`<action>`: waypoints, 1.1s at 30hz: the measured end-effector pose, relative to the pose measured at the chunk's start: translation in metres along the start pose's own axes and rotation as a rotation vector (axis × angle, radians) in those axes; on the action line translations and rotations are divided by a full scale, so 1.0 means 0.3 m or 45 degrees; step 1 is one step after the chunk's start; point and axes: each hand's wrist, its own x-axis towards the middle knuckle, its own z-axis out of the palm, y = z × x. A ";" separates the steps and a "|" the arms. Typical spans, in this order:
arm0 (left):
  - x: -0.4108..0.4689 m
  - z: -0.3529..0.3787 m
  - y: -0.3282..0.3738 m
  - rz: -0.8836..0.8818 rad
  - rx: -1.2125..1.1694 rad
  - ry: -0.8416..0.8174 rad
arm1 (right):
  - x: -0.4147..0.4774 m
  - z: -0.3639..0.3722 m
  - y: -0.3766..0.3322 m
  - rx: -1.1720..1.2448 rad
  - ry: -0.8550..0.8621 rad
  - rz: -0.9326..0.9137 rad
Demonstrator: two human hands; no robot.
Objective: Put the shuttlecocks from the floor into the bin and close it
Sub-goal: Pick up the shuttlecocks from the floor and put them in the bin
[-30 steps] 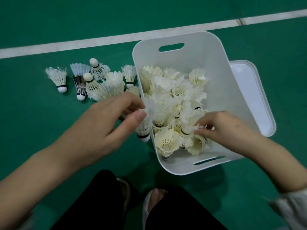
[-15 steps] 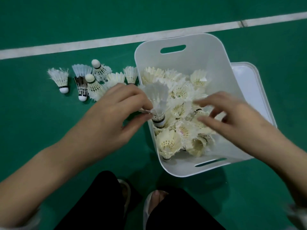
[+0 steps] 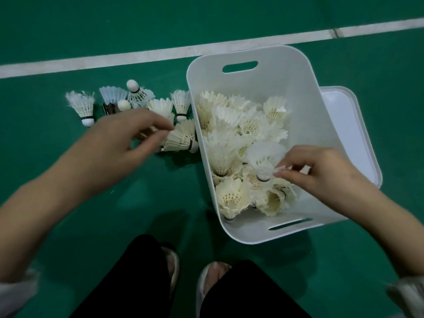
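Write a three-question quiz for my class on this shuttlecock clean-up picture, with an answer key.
1. True or false: the lid is on the bin.
2. The right hand pinches one shuttlecock over: A) the floor, B) the bin, C) the lid.
3. Fill in: the loose shuttlecocks on the floor lie on the person's ___ side of the bin, by the left hand.

Key: 1 false, the lid lies beside the bin; 2 B; 3 left.
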 end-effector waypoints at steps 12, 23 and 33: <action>-0.057 0.118 -0.147 -0.054 0.306 -0.398 | 0.023 0.128 0.032 -0.339 -0.211 0.098; -0.032 0.165 -0.231 -0.111 0.222 -0.260 | 0.029 -0.051 -0.291 -0.440 -0.215 -0.308; 0.159 0.149 -0.385 -0.218 0.170 0.165 | 0.464 0.418 -0.484 -0.764 -0.378 -0.416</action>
